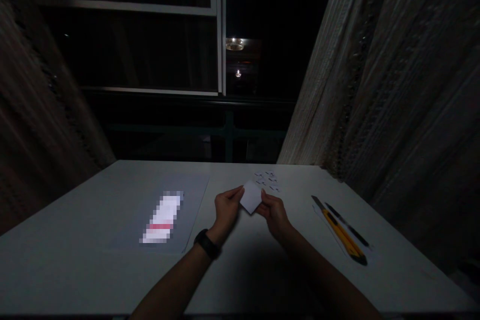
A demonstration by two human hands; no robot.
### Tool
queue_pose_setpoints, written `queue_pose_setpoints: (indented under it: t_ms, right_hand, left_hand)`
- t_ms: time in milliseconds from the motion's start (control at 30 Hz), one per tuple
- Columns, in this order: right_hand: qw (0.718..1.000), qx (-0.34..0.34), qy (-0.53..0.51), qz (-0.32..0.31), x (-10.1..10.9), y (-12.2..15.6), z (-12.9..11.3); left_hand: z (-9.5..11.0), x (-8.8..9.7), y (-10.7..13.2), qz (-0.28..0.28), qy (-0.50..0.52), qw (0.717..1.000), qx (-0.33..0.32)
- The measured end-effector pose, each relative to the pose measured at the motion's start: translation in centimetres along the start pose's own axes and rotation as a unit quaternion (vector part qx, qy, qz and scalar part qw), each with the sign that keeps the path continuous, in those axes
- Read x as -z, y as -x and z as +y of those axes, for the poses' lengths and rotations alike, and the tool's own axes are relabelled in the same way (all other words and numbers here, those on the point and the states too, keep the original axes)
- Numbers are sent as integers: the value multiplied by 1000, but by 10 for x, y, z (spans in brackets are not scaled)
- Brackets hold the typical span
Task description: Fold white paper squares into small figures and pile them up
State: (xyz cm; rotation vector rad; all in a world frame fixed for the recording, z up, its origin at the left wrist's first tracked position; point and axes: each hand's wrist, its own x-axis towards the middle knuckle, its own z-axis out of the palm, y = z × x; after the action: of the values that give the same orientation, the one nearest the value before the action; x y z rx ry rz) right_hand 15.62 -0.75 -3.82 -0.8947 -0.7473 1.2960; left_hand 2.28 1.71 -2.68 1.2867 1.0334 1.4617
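Observation:
Both of my hands hold a small white square of paper (250, 197) just above the white table (93, 270). My left hand (226, 211), with a black watch on its wrist, pinches the paper's left corner. My right hand (274, 212) pinches the right side. The paper is tilted like a diamond. Just behind it, several tiny paper scraps (267, 180) with dark marks lie on the table.
A yellow utility knife (343, 234) and a black pen (347, 225) lie on the right. A large sheet (195, 200) with a blurred patch lies on the left. Curtains (393, 85) hang on both sides of a dark window (150, 45).

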Motion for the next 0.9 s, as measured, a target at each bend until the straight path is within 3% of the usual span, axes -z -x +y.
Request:
queue_pose_setpoints:
  t_ms: [500, 667, 900]
  right_hand:
    - [1000, 12, 27, 0, -3, 4, 1]
    - [998, 36, 43, 29, -5, 4, 7]
    - [998, 15, 66, 19, -4, 3, 11]
  left_hand:
    - [-2, 0, 0, 11, -15, 1000, -21]
    - [0, -2, 2, 11, -20, 999, -25]
    - [0, -3, 3, 18, -4, 1000, -23]
